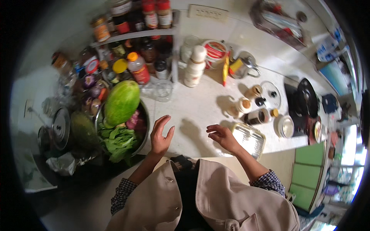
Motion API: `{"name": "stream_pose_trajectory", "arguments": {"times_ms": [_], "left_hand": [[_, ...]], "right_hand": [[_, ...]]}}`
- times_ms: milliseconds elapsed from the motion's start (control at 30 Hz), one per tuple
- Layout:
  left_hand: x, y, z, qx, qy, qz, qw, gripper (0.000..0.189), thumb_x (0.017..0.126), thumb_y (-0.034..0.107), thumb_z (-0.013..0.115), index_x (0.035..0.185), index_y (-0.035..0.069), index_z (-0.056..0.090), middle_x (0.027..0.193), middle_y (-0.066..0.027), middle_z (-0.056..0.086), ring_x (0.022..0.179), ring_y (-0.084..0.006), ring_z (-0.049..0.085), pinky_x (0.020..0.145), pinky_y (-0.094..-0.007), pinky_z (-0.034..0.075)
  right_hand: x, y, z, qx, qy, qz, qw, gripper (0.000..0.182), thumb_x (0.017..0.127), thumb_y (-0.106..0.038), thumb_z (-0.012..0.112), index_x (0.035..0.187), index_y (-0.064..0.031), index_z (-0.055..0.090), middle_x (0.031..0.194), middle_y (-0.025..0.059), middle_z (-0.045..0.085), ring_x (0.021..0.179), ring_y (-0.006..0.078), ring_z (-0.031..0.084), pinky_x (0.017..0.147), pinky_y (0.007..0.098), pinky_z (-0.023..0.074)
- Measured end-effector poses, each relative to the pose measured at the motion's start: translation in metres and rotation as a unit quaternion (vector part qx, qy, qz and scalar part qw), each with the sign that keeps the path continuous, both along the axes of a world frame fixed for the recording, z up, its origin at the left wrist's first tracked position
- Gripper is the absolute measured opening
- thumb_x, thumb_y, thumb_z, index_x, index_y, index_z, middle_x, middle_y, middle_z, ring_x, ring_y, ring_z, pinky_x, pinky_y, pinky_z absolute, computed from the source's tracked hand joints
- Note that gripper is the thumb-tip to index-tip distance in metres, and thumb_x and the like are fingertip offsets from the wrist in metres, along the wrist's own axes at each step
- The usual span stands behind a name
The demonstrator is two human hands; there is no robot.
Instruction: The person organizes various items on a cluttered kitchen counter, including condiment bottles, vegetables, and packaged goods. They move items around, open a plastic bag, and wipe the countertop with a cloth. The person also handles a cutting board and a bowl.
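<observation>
My left hand [161, 135] hovers over the front edge of the white countertop [182, 109], fingers apart and holding nothing. Just left of it stands a metal bowl [146, 135] with a large green papaya-like fruit [122, 101], leafy greens [118, 143] and something purplish-red. My right hand [224, 137], also empty, has its fingers loosely bent above the counter. Close to its right lies a rectangular tray [258, 144], light-rimmed and shiny inside. Beyond that hand are a cream jar [244, 104], a dark-filled glass jar [257, 116] and a yellow cap [274, 112].
A shelf [136, 36] of bottles and jars stands at back left, a glass jar [163, 91] before it. Behind are a white bottle [196, 68], a red-and-white tub [215, 53] and a metal pot [244, 65]. A glass lid [273, 93] and black wok [307, 98] are at right.
</observation>
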State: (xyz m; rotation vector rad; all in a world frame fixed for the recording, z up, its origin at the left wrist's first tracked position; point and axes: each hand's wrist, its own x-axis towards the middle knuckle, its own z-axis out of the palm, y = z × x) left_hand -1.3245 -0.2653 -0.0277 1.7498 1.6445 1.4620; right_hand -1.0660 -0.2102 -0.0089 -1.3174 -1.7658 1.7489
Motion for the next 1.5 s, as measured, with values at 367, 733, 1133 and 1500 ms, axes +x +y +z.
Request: {"name": "stream_pose_trajectory", "arguments": {"times_ms": [367,733,1133,1500], "left_hand": [[0.040,0.003,-0.050,-0.139,-0.081,-0.119,0.980,0.023,0.080,0.006,0.058,0.103,0.001,0.056,0.095,-0.0128,0.059,0.086,-0.0228,0.059,0.077,-0.0313,0.046],[0.115,0.027,-0.059,-0.184,-0.061,-0.194,0.962,0.019,0.083,0.012,0.057,0.099,0.002,0.058,0.091,-0.0124,0.061,0.080,-0.0228,0.061,0.070,-0.0310,0.049],[0.241,0.105,-0.062,-0.187,0.026,-0.133,0.973,0.031,0.075,0.028,0.067,0.088,0.002,0.057,0.087,-0.0104,0.055,0.066,-0.0221,0.058,0.063,-0.0326,0.047],[0.231,0.121,-0.096,-0.163,-0.117,-0.090,0.975,0.017,0.081,0.017,0.060,0.083,0.001,0.055,0.070,-0.0052,0.055,0.059,-0.0134,0.054,0.057,-0.0273,0.045]], "right_hand": [[0.146,-0.059,-0.016,0.070,-0.047,-0.384,0.919,0.028,0.083,-0.003,0.051,0.110,0.0050,0.050,0.095,0.0111,0.060,0.082,0.0145,0.058,0.067,0.0250,0.0457],[0.184,0.024,-0.030,0.246,-0.114,-0.405,0.873,0.088,0.066,-0.018,0.077,0.134,-0.0035,0.023,0.128,0.0151,0.039,0.116,0.0258,0.041,0.089,0.0385,0.0395],[0.196,0.065,-0.029,0.286,-0.080,-0.312,0.902,0.080,0.062,-0.016,0.078,0.124,-0.0001,0.030,0.116,0.0166,0.047,0.108,0.0246,0.048,0.092,0.0349,0.0393],[0.171,0.115,-0.009,0.314,-0.028,-0.217,0.924,0.077,0.062,-0.016,0.077,0.121,0.0013,0.032,0.112,0.0167,0.052,0.104,0.0237,0.052,0.088,0.0336,0.0416]]}}
